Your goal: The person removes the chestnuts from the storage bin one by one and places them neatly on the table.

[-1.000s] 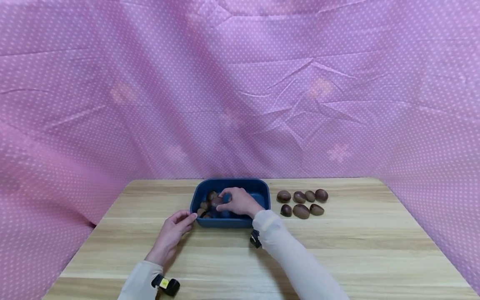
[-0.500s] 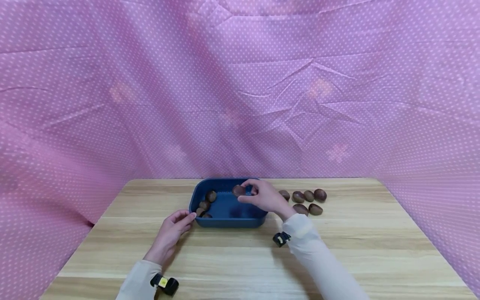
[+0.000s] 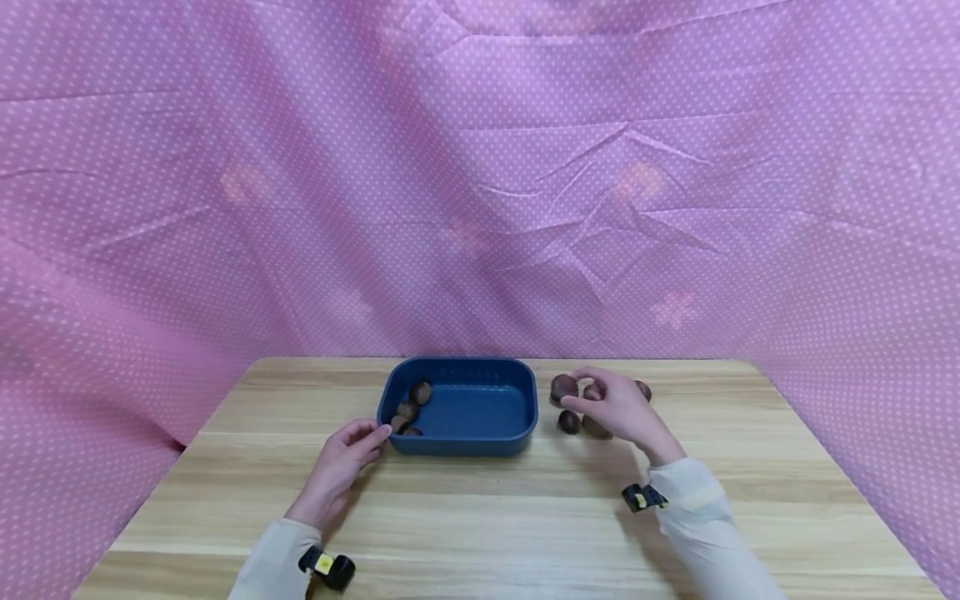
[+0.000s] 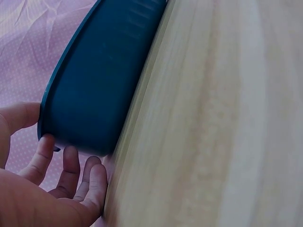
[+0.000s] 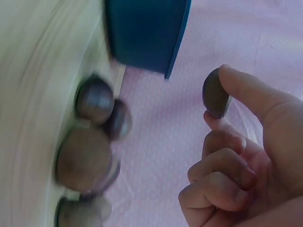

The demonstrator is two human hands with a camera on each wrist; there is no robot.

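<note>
Several items found partly hidden

The left hand (image 3: 337, 471) pinched the near-left corner of the blue container (image 3: 461, 446) between thumb and forefinger, covering some rim. Inside, along the left, we noted brown nuts (image 3: 420, 392), the nearest cut off by the front wall. Right of the container, loose nuts (image 3: 568, 422) lay on the table (image 3: 487, 517), some blocked by the right hand (image 3: 618, 408). It pinched one nut (image 5: 217, 93) between thumb and forefinger; in the head view, we could not reliably distinguish that nut.

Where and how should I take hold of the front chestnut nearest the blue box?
Probably pinch that chestnut by its rounded near and far sides, from above and the front; another chestnut lies close on its right, none before it.
</note>
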